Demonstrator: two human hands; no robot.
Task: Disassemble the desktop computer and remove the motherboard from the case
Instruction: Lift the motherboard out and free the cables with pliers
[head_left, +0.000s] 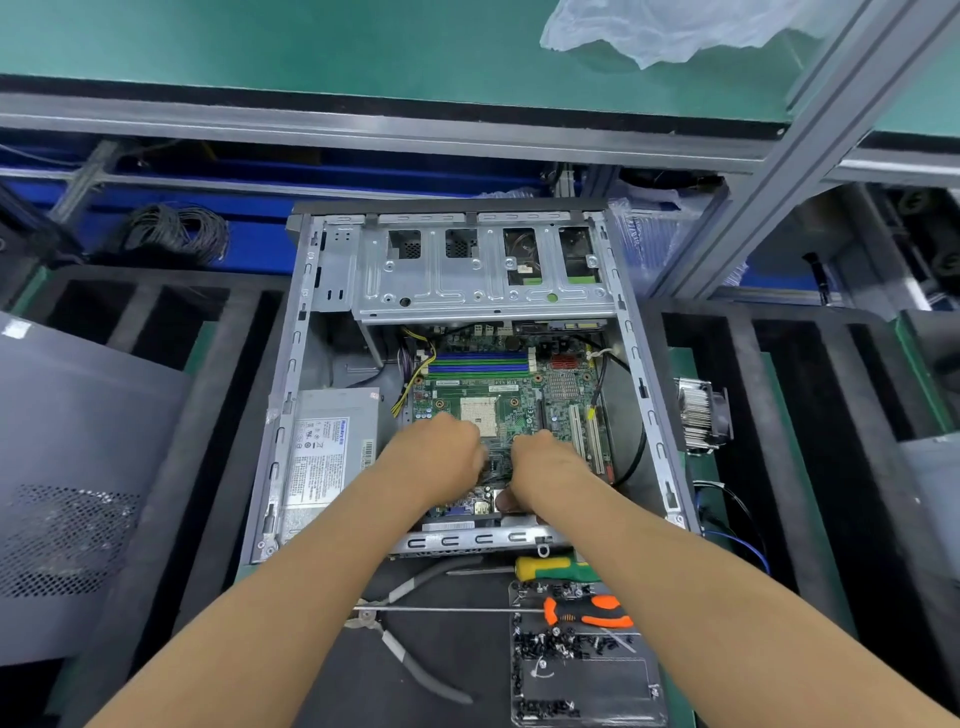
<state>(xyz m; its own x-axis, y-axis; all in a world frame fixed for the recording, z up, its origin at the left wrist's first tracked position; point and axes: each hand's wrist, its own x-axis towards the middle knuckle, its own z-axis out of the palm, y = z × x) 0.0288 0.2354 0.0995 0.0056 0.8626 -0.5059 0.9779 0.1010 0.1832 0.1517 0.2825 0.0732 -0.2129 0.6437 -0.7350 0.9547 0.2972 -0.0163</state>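
Nearest the camera: two bare forearms, entering from 7 and 5 o'clock and converging on the open case (655, 415).

Left hand (441, 457): fingers curled downward onto the motherboard (498, 410) near its lower edge; fingertips hidden beneath the knuckles, so whether they pinch anything cannot be told.

Right hand (545, 467): fingers curled likewise, thumb at the board's near edge, beside the rear ports; the grip itself is hidden.

Motherboard: green, lying flat inside the case, at centre frame, bare socket at 12 o'clock of the hands, memory slots beyond it.

Power supply (332, 452): grey box, at 9 o'clock of the hands, inside the case.

Drive cage (483, 280): bare metal, at 12 o'clock of the board.

Yellow-green screwdriver (550, 569): just outside the case's near wall, at 6 o'clock.

Orange-handled screwdriver (587, 612): across a screw tray (587, 686) holding black screws.

Pliers (400, 644): at 9 o'clock of the tray.

Side panel (78, 493): at 9 o'clock of the case.

Heatsink (701, 413): at 3 o'clock.
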